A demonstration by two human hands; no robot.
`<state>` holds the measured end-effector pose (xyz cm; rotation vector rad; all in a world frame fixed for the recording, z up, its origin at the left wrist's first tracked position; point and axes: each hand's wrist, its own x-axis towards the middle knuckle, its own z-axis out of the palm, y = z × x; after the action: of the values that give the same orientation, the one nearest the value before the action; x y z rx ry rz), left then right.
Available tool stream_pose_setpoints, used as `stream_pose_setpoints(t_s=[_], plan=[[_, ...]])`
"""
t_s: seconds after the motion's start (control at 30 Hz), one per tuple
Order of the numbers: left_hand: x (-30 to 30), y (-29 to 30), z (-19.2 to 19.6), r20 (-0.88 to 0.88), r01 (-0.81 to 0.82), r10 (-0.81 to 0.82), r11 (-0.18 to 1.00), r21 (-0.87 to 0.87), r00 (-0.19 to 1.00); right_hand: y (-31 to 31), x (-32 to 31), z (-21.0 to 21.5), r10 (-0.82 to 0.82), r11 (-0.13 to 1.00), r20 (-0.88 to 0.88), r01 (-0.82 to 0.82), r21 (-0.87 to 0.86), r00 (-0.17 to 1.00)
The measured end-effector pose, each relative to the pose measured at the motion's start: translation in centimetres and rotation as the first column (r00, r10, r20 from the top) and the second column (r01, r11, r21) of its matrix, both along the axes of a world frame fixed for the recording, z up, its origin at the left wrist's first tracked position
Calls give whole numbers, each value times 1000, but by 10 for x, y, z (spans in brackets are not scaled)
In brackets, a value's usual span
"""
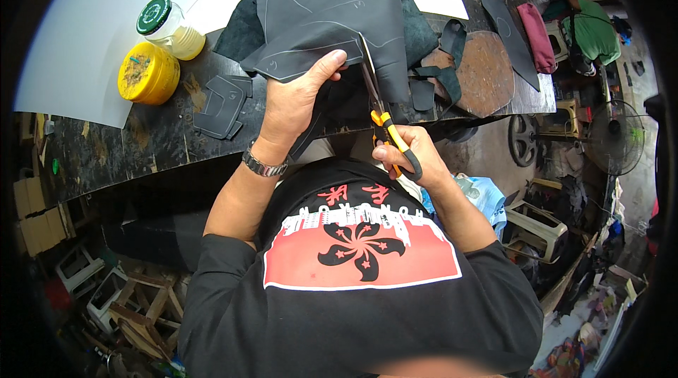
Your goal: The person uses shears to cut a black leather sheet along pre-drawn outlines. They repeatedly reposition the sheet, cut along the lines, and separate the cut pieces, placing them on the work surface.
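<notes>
A sheet of black leather (318,14) with pale outlines drawn on it lies over the table's near edge. My left hand (300,95) grips its near edge, thumb on top and fingers hidden underneath. In my right hand (417,152) is a pair of scissors (381,120) with yellow and black handles, my fingers wrapped round them. The blades point away from me and meet the leather just right of my left thumb, beside a drawn line. Several cut black leather pieces (222,106) are stacked on the table to the left of my left hand.
A yellow tub (148,74) and a glass jar with a green lid (169,28) stand at the left of the dark worn table (155,141). Right of the leather lie a round brown board (487,71), leather scraps (445,78) and a long black piece (508,35). A fan (614,138) stands farther right.
</notes>
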<state>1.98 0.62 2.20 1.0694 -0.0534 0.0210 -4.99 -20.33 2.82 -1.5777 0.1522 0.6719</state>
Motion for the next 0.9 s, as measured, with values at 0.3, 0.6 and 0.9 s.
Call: stream_pose_setpoints(t_s=[0.3, 0.6, 0.9], plan=[[-1, 1, -1, 15, 8, -9, 1000, 6, 1000, 0, -1, 0, 20, 999, 34, -18, -47, 999], [-2, 3, -1, 9, -8, 8, 1000, 29, 1000, -1, -3, 0, 44, 998, 54, -41, -55, 998], [0, 6, -2, 26, -25, 23, 995, 101, 999, 0, -4, 1, 45, 997, 42, -42, -60, 998]])
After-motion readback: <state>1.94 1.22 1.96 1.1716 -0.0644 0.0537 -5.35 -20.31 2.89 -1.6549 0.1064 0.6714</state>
